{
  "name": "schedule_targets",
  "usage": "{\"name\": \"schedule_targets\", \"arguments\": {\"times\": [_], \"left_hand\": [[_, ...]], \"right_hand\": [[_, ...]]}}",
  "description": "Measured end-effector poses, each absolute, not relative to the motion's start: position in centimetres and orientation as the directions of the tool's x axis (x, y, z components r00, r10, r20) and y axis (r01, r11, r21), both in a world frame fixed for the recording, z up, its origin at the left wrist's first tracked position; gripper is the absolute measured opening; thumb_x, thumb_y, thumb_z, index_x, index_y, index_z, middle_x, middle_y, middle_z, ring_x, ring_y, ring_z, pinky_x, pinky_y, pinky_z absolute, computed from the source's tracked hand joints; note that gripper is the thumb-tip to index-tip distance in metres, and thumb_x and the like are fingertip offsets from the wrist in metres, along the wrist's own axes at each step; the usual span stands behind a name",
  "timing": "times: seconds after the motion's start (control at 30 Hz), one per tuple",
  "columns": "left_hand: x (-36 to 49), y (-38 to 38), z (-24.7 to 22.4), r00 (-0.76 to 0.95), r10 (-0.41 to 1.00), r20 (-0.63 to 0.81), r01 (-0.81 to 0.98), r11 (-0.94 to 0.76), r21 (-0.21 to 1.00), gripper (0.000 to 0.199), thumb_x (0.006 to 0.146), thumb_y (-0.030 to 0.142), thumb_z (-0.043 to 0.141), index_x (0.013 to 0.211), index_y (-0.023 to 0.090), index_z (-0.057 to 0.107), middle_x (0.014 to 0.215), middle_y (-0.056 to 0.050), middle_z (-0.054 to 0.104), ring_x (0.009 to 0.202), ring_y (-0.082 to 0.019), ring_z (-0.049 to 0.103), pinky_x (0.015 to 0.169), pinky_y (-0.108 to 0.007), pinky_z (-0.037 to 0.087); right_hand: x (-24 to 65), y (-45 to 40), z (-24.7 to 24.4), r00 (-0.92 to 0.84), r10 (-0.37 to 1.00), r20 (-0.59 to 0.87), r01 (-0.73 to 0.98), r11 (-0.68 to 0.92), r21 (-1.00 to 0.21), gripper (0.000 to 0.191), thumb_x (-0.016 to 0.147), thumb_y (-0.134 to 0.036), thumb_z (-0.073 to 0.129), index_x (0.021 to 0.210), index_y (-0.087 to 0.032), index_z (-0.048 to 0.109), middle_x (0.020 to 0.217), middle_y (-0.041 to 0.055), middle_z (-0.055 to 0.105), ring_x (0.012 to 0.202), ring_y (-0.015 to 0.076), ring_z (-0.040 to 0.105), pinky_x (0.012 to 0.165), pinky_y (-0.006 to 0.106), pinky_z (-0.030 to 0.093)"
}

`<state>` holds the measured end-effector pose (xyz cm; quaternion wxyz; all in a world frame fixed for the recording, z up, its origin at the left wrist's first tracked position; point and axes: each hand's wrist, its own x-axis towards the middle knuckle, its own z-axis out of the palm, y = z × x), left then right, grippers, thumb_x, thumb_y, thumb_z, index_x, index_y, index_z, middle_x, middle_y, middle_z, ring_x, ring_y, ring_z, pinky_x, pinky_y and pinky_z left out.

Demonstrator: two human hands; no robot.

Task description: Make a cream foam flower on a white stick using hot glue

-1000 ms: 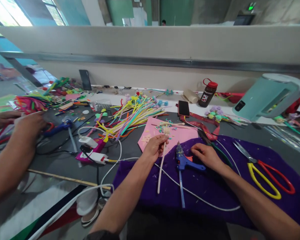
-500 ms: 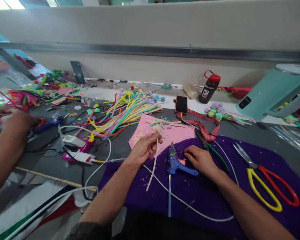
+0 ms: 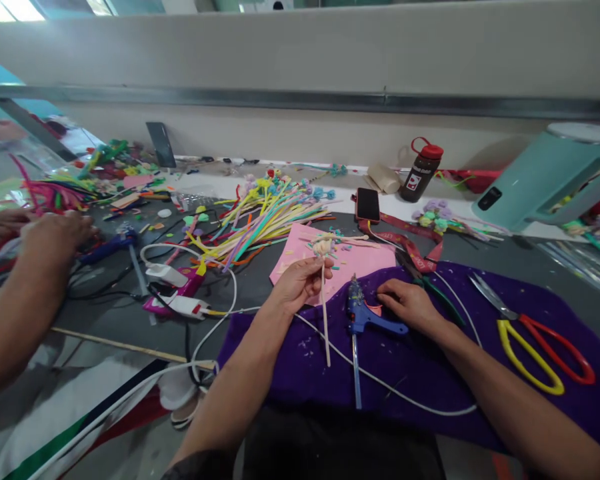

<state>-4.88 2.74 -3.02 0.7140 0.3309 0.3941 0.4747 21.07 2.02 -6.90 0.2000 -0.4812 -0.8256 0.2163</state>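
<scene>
Between the thumb and fingers of my left hand (image 3: 303, 283) is a cream pipe-cleaner flower (image 3: 323, 248). Its long pale stem (image 3: 326, 327) hangs down below the hand, over the purple cloth (image 3: 300, 373). My right hand (image 3: 407, 301) rests low over the cloth with its fingers curled together; whatever they may hold is too small to make out. Just left of those fingers lies a blue glue gun (image 3: 367, 319), with a clear glue stick (image 3: 357, 373) sticking out of its back end. A small orange-pink piece (image 3: 375, 309) shows beside the gun.
Scissors (image 3: 525, 340) and green-handled pliers (image 3: 443, 301) lie rightward. Behind are a pink sheet (image 3: 285, 257) with scraps, a phone (image 3: 367, 204), a bottle (image 3: 420, 173) and pipe-cleaner stems (image 3: 260, 227). White cables cross the cloth. A co-worker's hands (image 3: 55, 233) work at left.
The whole view has shifted slightly. The flower's stem, slanting left before, now hangs nearly straight down. My left hand keeps its grip; my right hand stays beside the glue gun.
</scene>
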Motion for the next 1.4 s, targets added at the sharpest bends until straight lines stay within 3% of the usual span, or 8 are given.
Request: {"name": "schedule_targets", "arguments": {"times": [0.17,0.43,0.93,1.1,1.23,1.4], "left_hand": [[-4.5,2.9,-3.4,0.281,0.914,-0.294,-0.393,0.389,0.833,0.019,0.073,0.025,0.061,0.084,0.009,0.065,0.062,-0.003,0.062,0.036,-0.002,0.042,0.030,-0.012,0.024],[-4.4,2.9,-3.3,0.298,0.902,-0.312,-0.405,0.416,0.814,0.020,0.076,0.023,0.058,0.090,0.010,0.063,0.062,-0.001,0.060,0.034,0.000,0.037,0.030,-0.012,0.026],[-3.9,2.2,-2.8,0.461,0.826,-0.324,-0.468,0.537,0.702,0.016,0.075,0.021,0.058,0.085,0.009,0.060,0.055,0.001,0.055,0.031,-0.001,0.034,0.029,-0.012,0.024],[-5.0,1.8,-1.7,0.466,0.841,-0.275,-0.530,0.514,0.675,0.013,0.075,0.021,0.057,0.083,0.010,0.060,0.054,0.002,0.054,0.031,0.000,0.031,0.026,-0.010,0.021],[-6.8,1.6,-0.4,0.371,0.914,-0.164,-0.634,0.378,0.674,0.013,0.075,0.020,0.057,0.082,0.010,0.061,0.053,0.003,0.053,0.031,0.001,0.030,0.027,-0.008,0.022],[-8.0,1.5,0.4,0.232,0.961,-0.151,-0.619,0.266,0.739,0.017,0.073,0.018,0.057,0.086,0.009,0.062,0.052,0.003,0.054,0.030,0.001,0.031,0.027,-0.008,0.023]], "right_hand": [[20.9,2.1,-6.9,-0.437,0.891,0.123,0.724,0.430,-0.539,0.014,0.081,-0.028,0.050,0.080,-0.021,0.062,0.077,0.0006,0.064,0.064,0.0134,0.056,0.058,0.023,0.040],[20.9,2.0,-7.0,-0.440,0.882,0.169,0.713,0.458,-0.532,0.013,0.081,-0.027,0.050,0.080,-0.021,0.062,0.076,0.0000,0.064,0.064,0.0127,0.056,0.058,0.022,0.039],[20.9,1.9,-6.6,-0.470,0.865,0.177,0.695,0.486,-0.529,0.016,0.083,-0.027,0.048,0.081,-0.020,0.062,0.078,0.0016,0.064,0.068,0.0135,0.057,0.063,0.024,0.042],[21.0,1.8,-6.8,-0.473,0.862,0.179,0.683,0.488,-0.543,0.015,0.083,-0.026,0.048,0.082,-0.020,0.062,0.080,0.0013,0.063,0.069,0.0132,0.057,0.064,0.024,0.042],[21.0,1.8,-6.8,-0.482,0.860,0.165,0.686,0.488,-0.540,0.014,0.083,-0.025,0.048,0.082,-0.020,0.061,0.080,0.0010,0.062,0.070,0.0131,0.057,0.065,0.024,0.042],[21.0,1.8,-6.6,-0.487,0.858,0.159,0.693,0.491,-0.528,0.015,0.084,-0.025,0.048,0.082,-0.020,0.062,0.081,0.0019,0.063,0.071,0.0139,0.057,0.066,0.024,0.043]]}}
